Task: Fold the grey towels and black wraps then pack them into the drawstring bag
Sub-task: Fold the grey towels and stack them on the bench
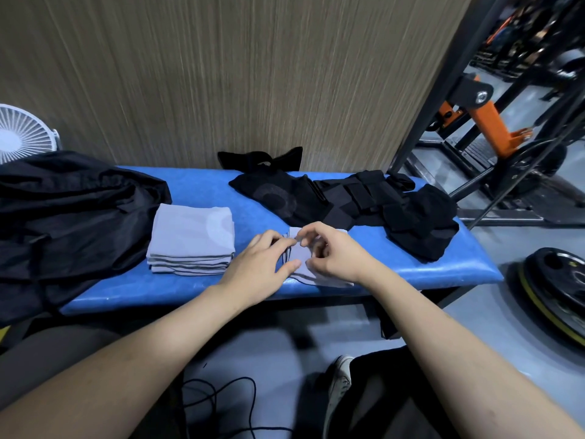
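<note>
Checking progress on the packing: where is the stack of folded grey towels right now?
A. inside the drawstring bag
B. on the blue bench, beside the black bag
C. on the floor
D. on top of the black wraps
B: the stack of folded grey towels rests on the blue bench, just right of the black bag.

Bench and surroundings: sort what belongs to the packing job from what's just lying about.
Job: grey towel held by left hand and right hand; towel stack; black wraps; black bag.

Lying about: fan; weight plate; cable; rack.

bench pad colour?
Bright blue; the bench pad shows plainly in the head view, under the grey towels and black wraps.
</note>
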Demonstrator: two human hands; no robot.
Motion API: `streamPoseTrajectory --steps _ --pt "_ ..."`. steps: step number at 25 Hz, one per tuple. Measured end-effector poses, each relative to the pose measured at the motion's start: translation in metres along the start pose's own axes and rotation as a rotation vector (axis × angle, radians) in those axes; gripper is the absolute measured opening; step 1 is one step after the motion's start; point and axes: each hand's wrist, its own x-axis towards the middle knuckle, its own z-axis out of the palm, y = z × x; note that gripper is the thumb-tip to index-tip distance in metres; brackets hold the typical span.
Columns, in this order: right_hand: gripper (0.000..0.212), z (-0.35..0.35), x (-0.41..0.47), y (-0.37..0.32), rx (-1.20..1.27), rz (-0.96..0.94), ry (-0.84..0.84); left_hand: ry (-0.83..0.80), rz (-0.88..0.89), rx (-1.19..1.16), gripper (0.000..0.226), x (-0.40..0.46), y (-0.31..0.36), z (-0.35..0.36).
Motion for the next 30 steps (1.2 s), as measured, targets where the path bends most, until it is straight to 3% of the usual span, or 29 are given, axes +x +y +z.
streamPoseTrajectory --steps 5,8,12,22,26,30 --pt "0.034 -0.025 -0.012 0.017 -0.125 0.002 0.105 0.003 -0.034 0.033 0.049 0.002 0.003 0.002" --pt "0.034 -0.044 -0.024 0.038 -0.179 0.099 0.116 0.016 -0.05 0.044 0.047 0.003 0.006 0.003" --pt "0.041 -0.048 -0.037 0.043 -0.077 0.172 0.103 0.02 -0.039 0.036 0.044 0.01 0.011 0.006" --pt "0.046 -0.036 -0.043 0.025 0.422 0.155 0.18 -0.008 -0.253 -0.57 0.058 0.021 0.033 0.001" --pt "0.046 -0.045 -0.046 0.029 0.579 0.145 0.187 -0.091 -0.256 -0.896 0.047 0.021 0.04 -0.009" --pt "0.043 -0.049 -0.05 0.03 0.596 0.176 0.126 -0.073 -0.213 -0.927 0.042 0.02 0.045 -0.017"
